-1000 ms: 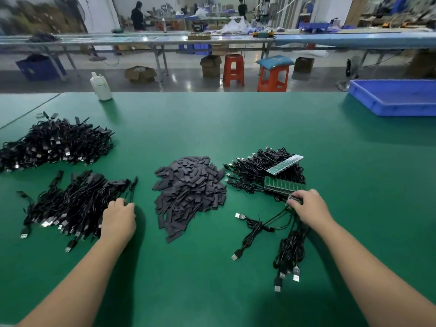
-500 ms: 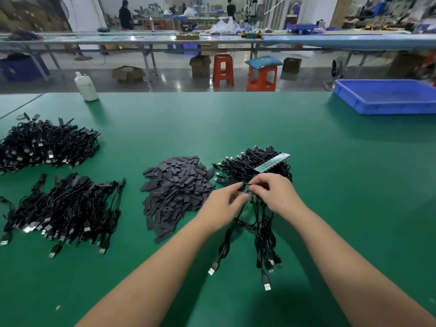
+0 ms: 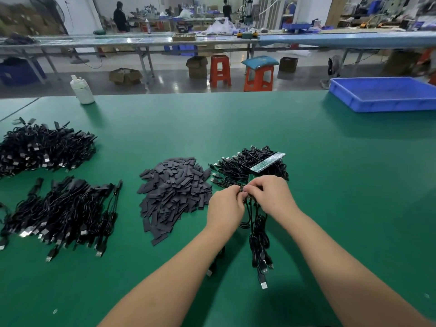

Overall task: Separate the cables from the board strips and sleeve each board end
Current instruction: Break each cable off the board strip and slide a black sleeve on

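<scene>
A small board strip is pinched between the fingertips of both hands, just in front of the unsorted cable heap, near the middle of the green table. From the strip a bundle of black USB cables hangs down toward 6 o'clock, the plugs resting on the table. The left hand is curled on the left end of the strip, and the right hand is clenched on the right end; most of the strip is hidden by the fingers.

One second ago the left hand was resting on the pile at 9 o'clock and only the right hand was touching the strip. Since then the left hand has been brought across, so a two-handed hold is now made. It is judged that one cable end is about to be broken off the strip.

At 10 o'clock of the hands the heap of dark sleeves is lying, untouched. A second board strip is seen on top of the heap at 12 o'clock. Farther left, two piles of cables are placed. A blue tray stands at 2 o'clock and a white bottle at 10 o'clock.
</scene>
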`<state>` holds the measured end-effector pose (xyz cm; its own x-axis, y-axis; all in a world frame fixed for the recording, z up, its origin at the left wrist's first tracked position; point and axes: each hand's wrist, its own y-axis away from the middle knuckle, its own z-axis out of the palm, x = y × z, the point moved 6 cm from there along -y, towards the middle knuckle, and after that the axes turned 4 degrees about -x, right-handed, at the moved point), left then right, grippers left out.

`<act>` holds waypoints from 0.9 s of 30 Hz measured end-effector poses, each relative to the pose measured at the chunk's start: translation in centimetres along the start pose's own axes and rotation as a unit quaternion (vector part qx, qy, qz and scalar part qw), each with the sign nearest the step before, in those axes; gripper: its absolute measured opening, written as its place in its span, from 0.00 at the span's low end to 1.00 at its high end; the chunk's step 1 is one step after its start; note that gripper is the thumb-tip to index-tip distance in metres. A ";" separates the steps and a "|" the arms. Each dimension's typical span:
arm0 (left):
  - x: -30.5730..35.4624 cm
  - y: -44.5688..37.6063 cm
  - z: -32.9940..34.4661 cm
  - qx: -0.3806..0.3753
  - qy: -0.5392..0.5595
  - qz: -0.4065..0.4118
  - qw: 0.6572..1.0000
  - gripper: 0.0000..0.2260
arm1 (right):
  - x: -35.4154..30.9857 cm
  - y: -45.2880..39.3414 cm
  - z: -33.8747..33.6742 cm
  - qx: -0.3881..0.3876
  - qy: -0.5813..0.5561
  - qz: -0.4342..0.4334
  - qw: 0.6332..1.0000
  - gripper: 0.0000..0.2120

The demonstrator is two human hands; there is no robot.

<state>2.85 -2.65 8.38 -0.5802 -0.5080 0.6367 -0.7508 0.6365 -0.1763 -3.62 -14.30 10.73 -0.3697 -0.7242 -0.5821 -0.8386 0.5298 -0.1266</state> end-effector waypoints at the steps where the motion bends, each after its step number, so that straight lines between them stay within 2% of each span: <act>1: 0.1 0.1 -0.1 0.007 -0.003 -0.001 1.000 0.13 | 0.0 0.0 0.1 0.005 0.002 0.001 1.000 0.07; 9: -0.5 -0.2 0.0 0.014 0.042 -0.038 0.998 0.14 | 0.0 0.3 0.5 0.027 0.006 0.012 1.000 0.09; 11: -0.9 -0.4 0.2 0.009 0.092 -0.065 0.994 0.14 | 0.0 0.3 0.6 0.034 0.006 0.022 0.999 0.09; 14: -2.0 -0.8 0.2 -0.013 0.219 -0.118 0.969 0.13 | 0.5 0.3 0.6 0.041 0.002 0.037 0.998 0.10; 18: -2.7 -1.1 -2.5 -0.003 0.180 -0.071 0.981 0.18 | 1.9 -0.3 0.2 0.037 0.074 0.029 0.996 0.11; 20: -2.9 -1.1 -3.9 -0.004 0.188 -0.051 0.981 0.18 | 3.7 -0.7 0.4 0.009 0.080 0.052 0.995 0.12; 22: -2.9 -1.1 -4.9 -0.034 0.231 -0.039 0.972 0.18 | 5.2 -0.6 1.3 -0.033 0.094 0.087 0.991 0.18; 24: -2.7 -1.0 -5.4 -0.076 0.270 -0.039 0.959 0.15 | 5.6 -0.3 2.0 -0.035 0.130 0.080 0.988 0.25; 25: -2.6 -1.0 -5.6 -0.088 0.282 -0.039 0.955 0.11 | 5.1 -0.2 2.1 -0.014 0.123 0.056 0.991 0.25; 27: -2.2 -0.9 -5.8 -0.094 0.309 -0.036 0.946 0.03 | 3.3 0.3 2.5 -0.011 0.007 0.014 1.000 0.20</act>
<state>6.64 1.33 11.50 -0.1911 -0.1551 0.9692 -0.6781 0.7348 -0.0162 -4.08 -15.42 6.80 -0.3983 -0.7159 -0.5735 -0.8367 0.5398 -0.0928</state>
